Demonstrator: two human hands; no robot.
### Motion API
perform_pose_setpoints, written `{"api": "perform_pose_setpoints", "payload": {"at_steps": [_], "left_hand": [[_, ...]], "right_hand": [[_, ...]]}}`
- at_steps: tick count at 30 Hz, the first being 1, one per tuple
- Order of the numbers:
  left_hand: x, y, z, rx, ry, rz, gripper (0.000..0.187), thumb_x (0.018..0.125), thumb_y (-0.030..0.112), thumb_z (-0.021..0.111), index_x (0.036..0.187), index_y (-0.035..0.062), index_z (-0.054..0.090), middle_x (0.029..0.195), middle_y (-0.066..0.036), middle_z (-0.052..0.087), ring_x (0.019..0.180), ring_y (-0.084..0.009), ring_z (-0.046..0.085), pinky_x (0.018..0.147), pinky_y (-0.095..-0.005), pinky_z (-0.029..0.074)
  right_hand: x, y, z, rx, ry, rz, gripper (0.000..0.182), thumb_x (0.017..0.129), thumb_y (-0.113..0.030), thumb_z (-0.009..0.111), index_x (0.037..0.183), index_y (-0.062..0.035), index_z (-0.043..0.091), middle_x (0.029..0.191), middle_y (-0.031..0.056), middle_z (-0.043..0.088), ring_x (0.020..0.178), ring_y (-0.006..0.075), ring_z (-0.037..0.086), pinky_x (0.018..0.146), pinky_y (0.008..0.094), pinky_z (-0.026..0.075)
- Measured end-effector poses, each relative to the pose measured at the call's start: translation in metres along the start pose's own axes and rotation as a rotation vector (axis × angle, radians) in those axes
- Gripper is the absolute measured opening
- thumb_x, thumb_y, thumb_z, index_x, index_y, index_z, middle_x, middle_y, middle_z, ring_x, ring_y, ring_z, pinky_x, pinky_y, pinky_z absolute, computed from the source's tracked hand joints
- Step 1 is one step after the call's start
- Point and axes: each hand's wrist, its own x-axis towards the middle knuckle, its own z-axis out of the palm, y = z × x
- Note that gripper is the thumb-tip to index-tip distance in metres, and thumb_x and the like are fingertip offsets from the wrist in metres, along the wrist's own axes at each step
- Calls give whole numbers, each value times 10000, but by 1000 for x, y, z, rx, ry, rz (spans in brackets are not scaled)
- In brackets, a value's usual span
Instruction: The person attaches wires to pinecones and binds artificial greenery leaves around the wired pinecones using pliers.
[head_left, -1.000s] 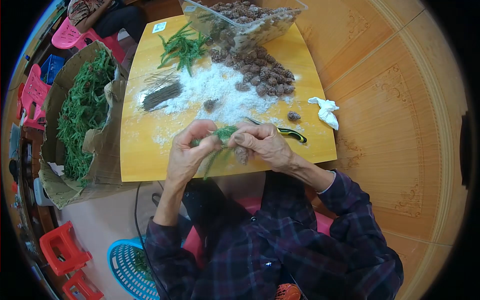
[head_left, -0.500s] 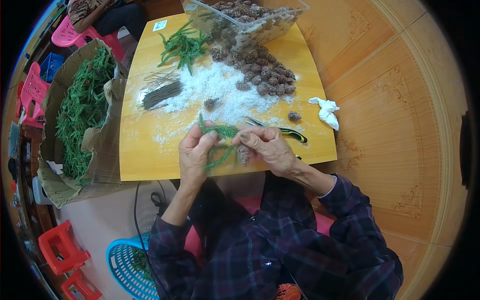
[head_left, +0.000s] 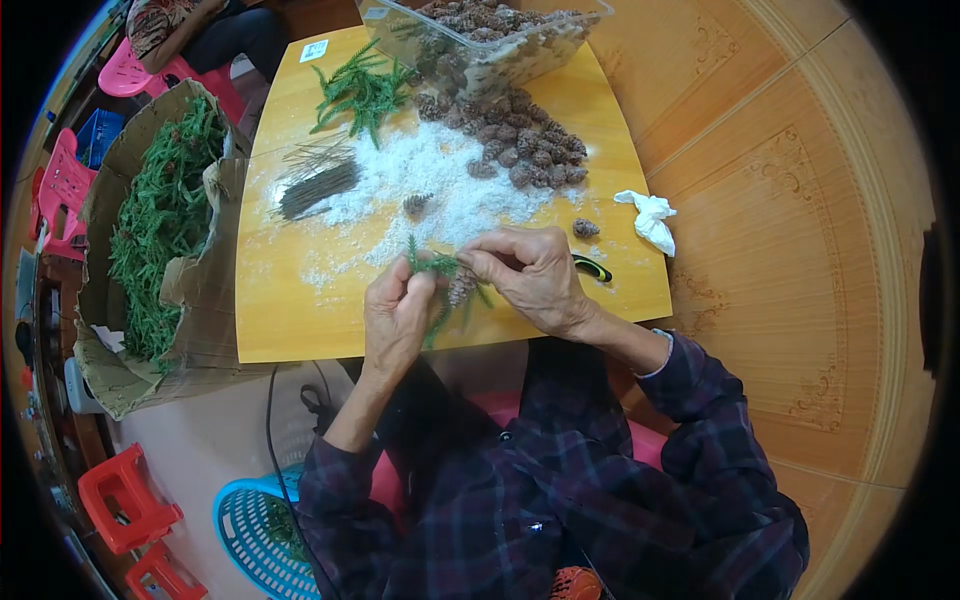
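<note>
My left hand pinches an artificial green pine sprig above the table's near edge. Just below the fingertips of my right hand hangs a brown pine cone, close against the sprig. Those right fingers are closed at the cone's top, where it meets the greenery; any wire there is too small to make out. Behind my right hand, a tool's black and yellow-green handle shows in part. A single pine cone lies on white flakes beyond my hands, and another cone rests at the right.
Pine cones are heaped before a clear plastic bin of more cones. Dark wires and green sprigs lie at the left, with crumpled white tissue at the right. A carton of greenery adjoins the table. Someone sits beyond.
My right hand has moved left and slightly away from me, nearer my left hand. The cone has shifted left with it, against the sprig. The tool's metal tips are now hidden.
</note>
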Motion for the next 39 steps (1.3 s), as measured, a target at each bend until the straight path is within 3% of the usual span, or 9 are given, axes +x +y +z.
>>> {"api": "perform_pose_setpoints", "payload": {"at_steps": [10, 13, 17, 20, 28, 32, 35, 38, 39], "left_hand": [[6, -1, -1, -5, 14, -48, 196, 921, 98, 438, 961, 17, 612, 808, 0, 603, 737, -54, 519, 671, -218, 442], [9, -10, -2, 80, -17, 92, 194, 922, 100, 440, 969, 13, 607, 805, 1, 595, 721, -58, 507, 658, -227, 434], [8, -8, -2, 98, -6, 76, 182, 923, 104, 452, 964, 5, 600, 782, -1, 586, 699, -59, 494, 632, -228, 424], [7, -6, 0, 86, 16, 67, 167, 920, 104, 462, 946, 5, 594, 753, 1, 564, 676, -62, 475, 611, -235, 414], [10, -24, -9, 295, -4, 143, 189, 899, 92, 502, 738, -6, 500, 650, -36, 475, 626, -93, 434, 556, -282, 375], [3, -5, -3, 321, -70, 131, 172, 898, 102, 510, 771, -14, 525, 650, -32, 479, 622, -95, 434, 558, -277, 373], [3, -14, -6, 367, -130, 214, 156, 901, 112, 506, 865, -17, 585, 658, 6, 486, 617, -78, 430, 554, -247, 370], [3, -13, -4, 322, -171, 215, 164, 899, 116, 497, 876, -18, 588, 674, -12, 494, 634, -88, 440, 577, -256, 379], [2, -9, -2, 312, -162, 234, 168, 900, 120, 496, 883, -17, 592, 687, -14, 504, 643, -90, 446, 586, -258, 382]], "right_hand": [[0, -10, -1, -141, -78, -77, 126, 819, -109, 633, 792, 14, 632, 663, 161, 593, 578, 256, 601, 538, 351, 450], [2, -9, 0, -167, -91, -82, 129, 811, -110, 636, 777, 14, 623, 669, 165, 594, 590, 285, 603, 540, 364, 453], [3, -6, 2, -203, -92, -101, 132, 802, -107, 638, 762, 15, 604, 654, 161, 581, 594, 303, 594, 539, 372, 450], [1, 0, 4, -205, -85, -166, 85, 820, -74, 632, 791, 6, 624, 635, 99, 573, 526, 135, 530, 495, 290, 417], [2, 1, 4, -215, -104, -141, 92, 814, -77, 636, 793, 11, 620, 644, 104, 563, 542, 135, 526, 501, 294, 416], [3, 2, 4, -218, -88, -129, 92, 814, -78, 644, 790, 8, 618, 625, 86, 559, 528, 128, 509, 488, 285, 406], [3, -7, 1, -111, -84, 0, 118, 783, -68, 657, 757, 13, 575, 666, 138, 581, 574, 257, 592, 528, 360, 446], [8, 5, 0, -159, -21, -255, 83, 793, -26, 657, 781, 11, 583, 722, 103, 606, 554, 173, 592, 504, 305, 456], [7, 6, 1, -60, -26, -206, 63, 807, -21, 653, 800, 9, 599, 797, 93, 612, 563, 129, 582, 503, 270, 455]]}}
